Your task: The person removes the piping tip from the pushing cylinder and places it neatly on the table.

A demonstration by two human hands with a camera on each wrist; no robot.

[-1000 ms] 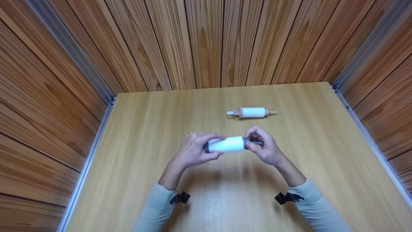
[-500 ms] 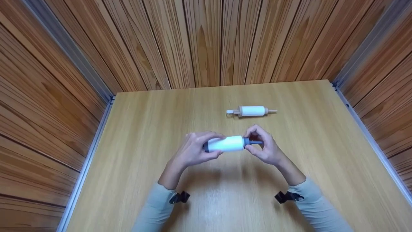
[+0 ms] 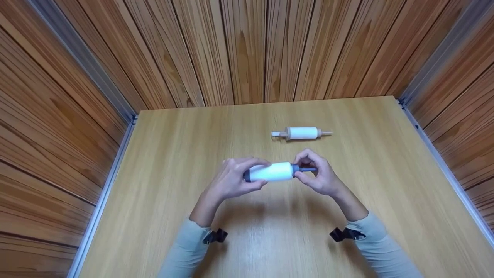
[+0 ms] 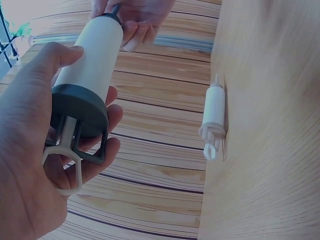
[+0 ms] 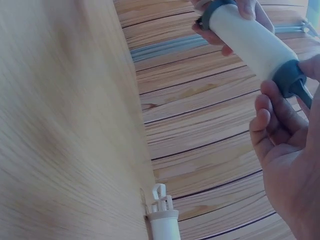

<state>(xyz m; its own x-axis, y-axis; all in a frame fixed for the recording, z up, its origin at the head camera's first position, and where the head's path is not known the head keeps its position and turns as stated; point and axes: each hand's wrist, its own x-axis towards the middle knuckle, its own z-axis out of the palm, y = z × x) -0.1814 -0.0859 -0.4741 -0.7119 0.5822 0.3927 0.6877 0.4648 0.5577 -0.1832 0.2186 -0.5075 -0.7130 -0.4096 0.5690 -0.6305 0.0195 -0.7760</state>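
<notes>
A large syringe with a white barrel, dark end caps and a thin dark nozzle is held level above the table. My left hand grips the barrel at its plunger end, thumb on one side and fingers on the other. The left wrist view shows a pale ring handle and dark finger loops below the dark flange. At the other end, my right hand pinches the dark nozzle cap between thumb and fingertips.
A second syringe, white with beige ends, lies on the wooden table beyond my hands, its nozzle pointing right. Wood-panelled walls with metal corner rails enclose the table at the back and sides.
My right fingers shift slightly on the nozzle cap, loosening half a second ago and drawing in again now. My left hand and the far syringe stay put.
</notes>
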